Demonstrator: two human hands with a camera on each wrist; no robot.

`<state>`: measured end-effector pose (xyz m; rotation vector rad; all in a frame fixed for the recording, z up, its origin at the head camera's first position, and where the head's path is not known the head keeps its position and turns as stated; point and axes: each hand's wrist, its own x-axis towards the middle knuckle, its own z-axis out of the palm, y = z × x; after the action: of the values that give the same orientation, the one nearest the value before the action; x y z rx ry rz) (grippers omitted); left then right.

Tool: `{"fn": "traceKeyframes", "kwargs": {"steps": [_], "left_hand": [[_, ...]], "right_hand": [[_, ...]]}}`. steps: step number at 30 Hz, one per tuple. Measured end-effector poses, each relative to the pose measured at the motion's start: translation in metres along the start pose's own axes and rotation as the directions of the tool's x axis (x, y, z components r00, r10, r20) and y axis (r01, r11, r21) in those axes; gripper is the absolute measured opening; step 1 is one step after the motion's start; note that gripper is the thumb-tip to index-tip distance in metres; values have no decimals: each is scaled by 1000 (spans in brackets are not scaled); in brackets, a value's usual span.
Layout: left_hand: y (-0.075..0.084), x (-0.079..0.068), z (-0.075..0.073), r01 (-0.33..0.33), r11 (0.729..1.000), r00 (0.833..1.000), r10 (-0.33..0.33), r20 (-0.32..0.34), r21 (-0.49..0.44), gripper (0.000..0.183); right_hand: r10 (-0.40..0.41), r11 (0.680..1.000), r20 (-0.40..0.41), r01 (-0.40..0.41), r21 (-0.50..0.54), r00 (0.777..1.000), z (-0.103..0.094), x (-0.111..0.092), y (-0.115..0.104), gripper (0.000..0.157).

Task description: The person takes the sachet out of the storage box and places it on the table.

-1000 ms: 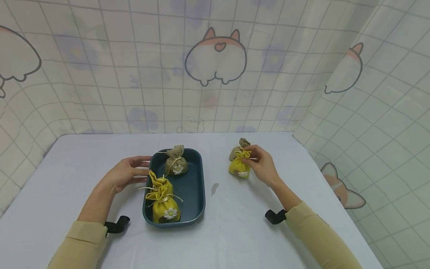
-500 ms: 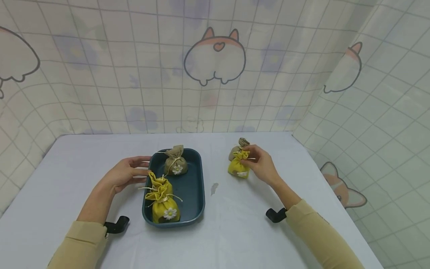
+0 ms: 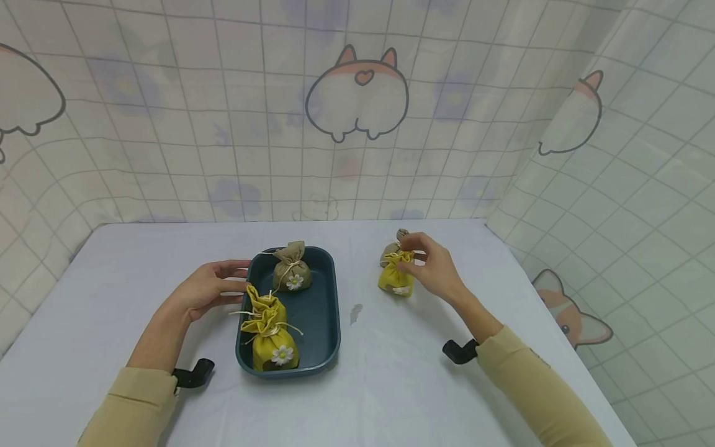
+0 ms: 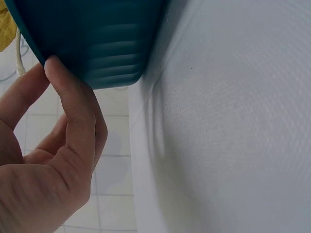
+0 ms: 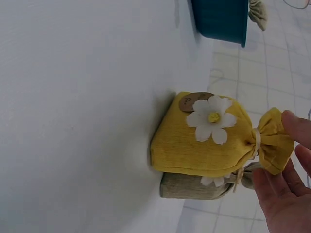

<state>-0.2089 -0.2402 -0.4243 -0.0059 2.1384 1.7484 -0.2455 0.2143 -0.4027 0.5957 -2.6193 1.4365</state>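
At the right, a yellow drawstring sachet [image 3: 396, 280] with a white flower stands on the table, in front of a beige sachet [image 3: 389, 254]. My right hand [image 3: 436, 267] is at the gathered top of the yellow one, thumb and fingers spread apart around it; in the right wrist view the thumb touches or nearly touches the frill. A dark teal tray [image 3: 321, 310] holds a beige sachet [image 3: 292, 273] and two yellow sachets [image 3: 275, 347]. My left hand [image 3: 206, 288] rests its loosely bent fingertips against the tray's left side, near the rim in the left wrist view.
A white cloth covers the table [image 3: 385, 385]. Behind it hangs a checked curtain [image 3: 223, 124] with cartoon corgi prints. Black camera mounts [image 3: 194, 374] sit on both wrists. A grey mark [image 3: 356, 313] lies on the cloth between the tray and the right-hand sachets.
My right hand's index finger has lifted and its fingers have spread from their pinch on the yellow sachet's top. The sachet stays standing. The left hand and tray have not moved.
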Motion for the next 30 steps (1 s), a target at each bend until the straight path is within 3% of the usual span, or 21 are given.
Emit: {"fn": "traceKeyframes", "kwargs": {"steps": [10, 30], "left_hand": [[2, -2, -1, -2, 1000, 1000, 2, 9, -13, 71], [-1, 0, -2, -5, 1000, 1000, 6, 19, -19, 69]], "right_hand": [[-37, 999, 5, 37, 9, 999, 6, 15, -21, 41], [-113, 983, 167, 85, 163, 980, 64, 43, -48, 43]]}}
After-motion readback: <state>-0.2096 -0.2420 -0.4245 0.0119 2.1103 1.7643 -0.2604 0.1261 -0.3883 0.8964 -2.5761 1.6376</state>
